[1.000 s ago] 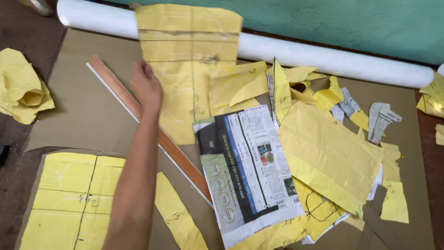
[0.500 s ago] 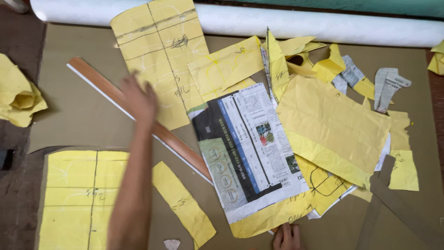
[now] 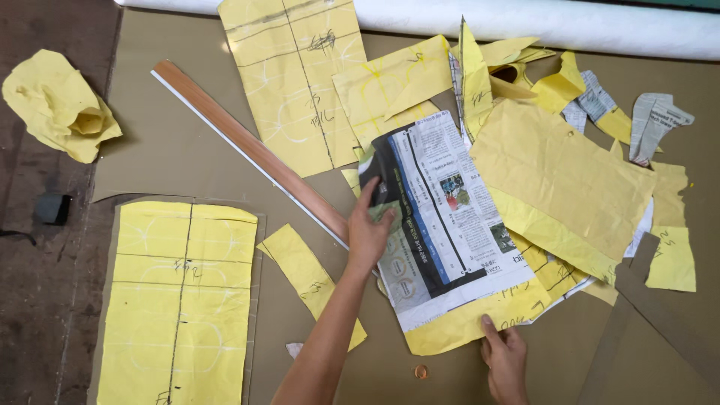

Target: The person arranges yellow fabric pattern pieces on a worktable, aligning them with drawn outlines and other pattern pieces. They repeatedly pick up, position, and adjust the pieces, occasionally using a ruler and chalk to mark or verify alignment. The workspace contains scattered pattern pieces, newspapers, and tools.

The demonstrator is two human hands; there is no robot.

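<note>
While our left hand (image 3: 369, 234) lay spread, fingers flat on the near left edge of the newspaper (image 3: 442, 214), our right hand (image 3: 504, 358) pinched the yellow sheet (image 3: 469, 322) under it at the bottom edge. We judged both papers light, limp and easy to tear, best gripped at the edges. Just left of the left hand lay a wooden ruler (image 3: 251, 150); a coin (image 3: 421, 371) lay left of the right.

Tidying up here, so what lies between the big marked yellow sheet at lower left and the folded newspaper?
In the head view, a narrow yellow paper strip and the left forearm.
</note>
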